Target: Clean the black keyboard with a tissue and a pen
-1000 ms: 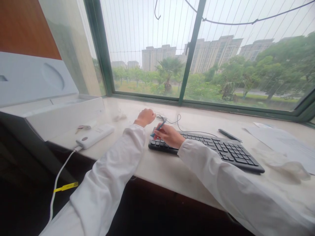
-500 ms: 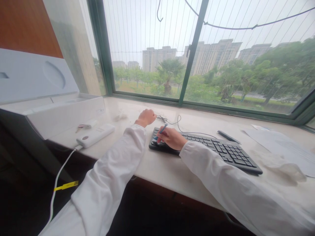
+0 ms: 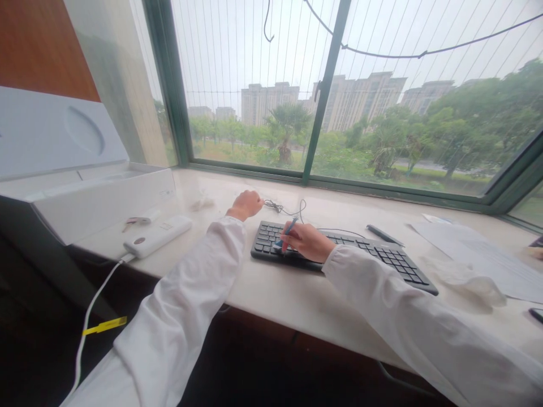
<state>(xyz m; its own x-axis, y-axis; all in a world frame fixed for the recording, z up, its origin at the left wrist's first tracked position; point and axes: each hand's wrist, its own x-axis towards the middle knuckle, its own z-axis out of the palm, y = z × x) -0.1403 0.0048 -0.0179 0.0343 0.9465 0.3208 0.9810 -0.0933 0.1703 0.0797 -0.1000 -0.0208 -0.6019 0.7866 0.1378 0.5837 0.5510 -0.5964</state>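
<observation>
My right hand (image 3: 309, 242) is closed in a pinch round a slim blue brush (image 3: 278, 245), its lower end down on the keys. Under it lies a black keyboard (image 3: 401, 265), slanting across the white sill, with part of its middle hidden by my hand and sleeve. Beyond the keyboard's left end my left hand (image 3: 246, 204) rests in a fist on the sill. Its palm side is hidden, so I cannot tell if anything is inside. A bundled dark cable (image 3: 274, 206) lies just right of that fist.
At left stand an open white box (image 3: 110, 195) and a white power strip (image 3: 156, 236) with a cord hanging off the edge. Behind the keyboard lies a dark bar-shaped object (image 3: 384, 234). Papers (image 3: 479, 249) and crumpled tissue (image 3: 466, 280) are at right. A window (image 3: 254, 164) borders the back.
My right hand has moved the brush rightward along the keys, uncovering the keyboard's left end. My left fist stays put on the sill. The whole view has shifted slightly.
</observation>
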